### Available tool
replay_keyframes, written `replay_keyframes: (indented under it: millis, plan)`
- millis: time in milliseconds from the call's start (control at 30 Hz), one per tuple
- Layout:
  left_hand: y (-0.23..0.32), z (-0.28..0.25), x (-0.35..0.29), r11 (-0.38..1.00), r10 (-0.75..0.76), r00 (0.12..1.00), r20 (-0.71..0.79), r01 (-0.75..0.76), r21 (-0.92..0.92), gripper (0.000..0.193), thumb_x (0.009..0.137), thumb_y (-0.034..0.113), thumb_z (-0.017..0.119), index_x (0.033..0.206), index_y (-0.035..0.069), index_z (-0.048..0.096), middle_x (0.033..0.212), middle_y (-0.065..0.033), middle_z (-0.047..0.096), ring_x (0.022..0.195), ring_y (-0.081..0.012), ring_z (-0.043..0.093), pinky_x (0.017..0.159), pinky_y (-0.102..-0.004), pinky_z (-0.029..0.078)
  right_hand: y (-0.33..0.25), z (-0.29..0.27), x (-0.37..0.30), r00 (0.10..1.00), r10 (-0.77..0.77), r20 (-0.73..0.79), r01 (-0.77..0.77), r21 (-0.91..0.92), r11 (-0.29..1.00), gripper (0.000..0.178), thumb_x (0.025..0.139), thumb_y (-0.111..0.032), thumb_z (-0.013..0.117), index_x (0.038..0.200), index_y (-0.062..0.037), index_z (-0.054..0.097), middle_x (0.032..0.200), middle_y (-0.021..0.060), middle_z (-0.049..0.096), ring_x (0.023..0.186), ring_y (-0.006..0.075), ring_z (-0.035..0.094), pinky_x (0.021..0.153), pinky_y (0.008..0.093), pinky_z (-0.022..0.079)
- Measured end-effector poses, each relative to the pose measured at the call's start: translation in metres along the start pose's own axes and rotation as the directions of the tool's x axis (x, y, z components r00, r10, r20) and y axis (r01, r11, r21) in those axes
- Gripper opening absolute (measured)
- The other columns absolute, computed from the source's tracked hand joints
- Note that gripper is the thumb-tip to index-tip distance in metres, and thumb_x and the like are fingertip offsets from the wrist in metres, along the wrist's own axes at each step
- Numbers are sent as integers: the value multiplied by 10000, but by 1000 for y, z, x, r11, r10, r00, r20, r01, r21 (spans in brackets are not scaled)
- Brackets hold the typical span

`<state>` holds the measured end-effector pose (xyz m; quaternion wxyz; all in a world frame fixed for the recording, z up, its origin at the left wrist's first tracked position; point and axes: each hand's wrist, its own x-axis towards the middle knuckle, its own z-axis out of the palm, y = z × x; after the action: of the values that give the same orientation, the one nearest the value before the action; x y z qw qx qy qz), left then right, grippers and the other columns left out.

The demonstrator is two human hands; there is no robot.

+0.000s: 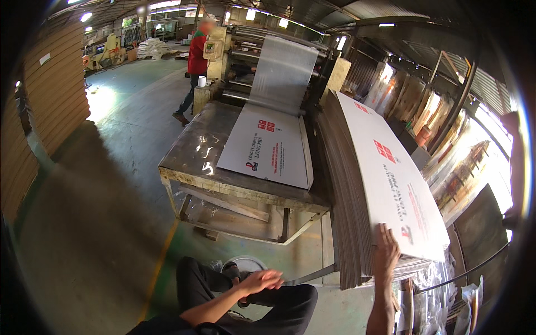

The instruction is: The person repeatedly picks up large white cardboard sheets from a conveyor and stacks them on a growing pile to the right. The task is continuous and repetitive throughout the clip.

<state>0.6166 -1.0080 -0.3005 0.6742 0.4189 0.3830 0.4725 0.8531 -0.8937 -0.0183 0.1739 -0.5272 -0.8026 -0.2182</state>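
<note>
My right hand (386, 247) rests with its fingers laid flat near the close left corner of the top sheet. That white printed cardboard sheet (385, 178) lies on a tall stack of cardboard (347, 223) at the right. Hovering above my lap, my left hand (261, 281) is empty, its fingers loosely stretched out. Ahead, another white printed cardboard sheet (279, 146) lies on the metal table (195, 134). A strip of clear film (282, 72) hangs from the roller machine (240, 56) down to that sheet's far end.
A person in a red top (197, 53) walks beside the machine. Tall stacked brown cardboard (50, 95) stands on the left. Under the table is a wooden board (229, 202). Film-wrapped rolls (455, 167) stand along the right wall. My legs (279, 315) are bent below the table.
</note>
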Motion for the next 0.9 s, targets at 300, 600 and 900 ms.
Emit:
replay_keyframes:
  millis: [300, 600, 900]
  plan:
    - [196, 70, -10, 987, 91, 989, 114, -75, -141, 587, 911, 245, 633, 1360, -47, 392, 1229, -135, 549, 1103, -221, 565, 891, -317, 495, -11, -60, -119, 843, -468, 264, 355, 380, 854, 655, 735, -285, 731, 1330, -130, 508, 1476, 97, 380, 1390, 338, 281, 1109, 492, 257]
    - [27, -42, -62, 970, -89, 993, -83, 67, -233, 514, 911, 151, 637, 1358, 3, 429, 1239, -98, 574, 1116, -192, 563, 905, -328, 491, 114, -26, -230, 733, 679, 30, -672, -125, 730, 652, 899, -416, 573, 1371, -1, 400, 1317, 269, 489, 1162, 413, 527, 972, 468, 414]
    - [-63, -130, -218, 987, 109, 780, -616, -158, -27, 840, 835, 73, 674, 1519, 131, 190, 1394, -45, 464, 1201, -143, 474, 1028, -316, 365, -19, 113, -246, 707, 591, 389, -708, 385, 593, 563, 775, -341, 753, 1225, -82, 535, 997, 197, 684, 921, 372, 658, 784, 441, 506]
